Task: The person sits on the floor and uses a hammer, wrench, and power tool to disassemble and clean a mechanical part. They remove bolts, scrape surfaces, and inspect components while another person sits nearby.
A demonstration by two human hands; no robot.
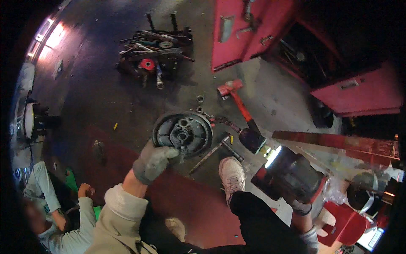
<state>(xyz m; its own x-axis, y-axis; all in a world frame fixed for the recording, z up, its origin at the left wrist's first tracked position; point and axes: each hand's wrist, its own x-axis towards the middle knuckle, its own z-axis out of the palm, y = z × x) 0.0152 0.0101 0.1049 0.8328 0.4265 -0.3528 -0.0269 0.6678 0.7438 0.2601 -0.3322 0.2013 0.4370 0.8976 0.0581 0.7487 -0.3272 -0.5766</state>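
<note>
My left hand [155, 163], in a grey work glove, grips the lower left rim of a round dark metal housing [163, 139] with a ringed hub and a hole. My right hand [301, 208], gloved and partly hidden, is closed under a black and red cordless impact wrench [288, 177]. The wrench's front light ring glows, and a large black socket [252, 139] sits on its nose. A dark ridged rod [228, 122] lies between the socket and the housing; I cannot tell whether it joins either. A metal bar tool [209, 155] lies beside the housing.
A red hammer [241, 104] lies beyond the socket. A toolbox [152, 54] full of wrenches stands ahead, with an open red metal cabinet [228, 41] at right. Another person [68, 231] is low at left. My shoe [233, 174] is near the bar tool.
</note>
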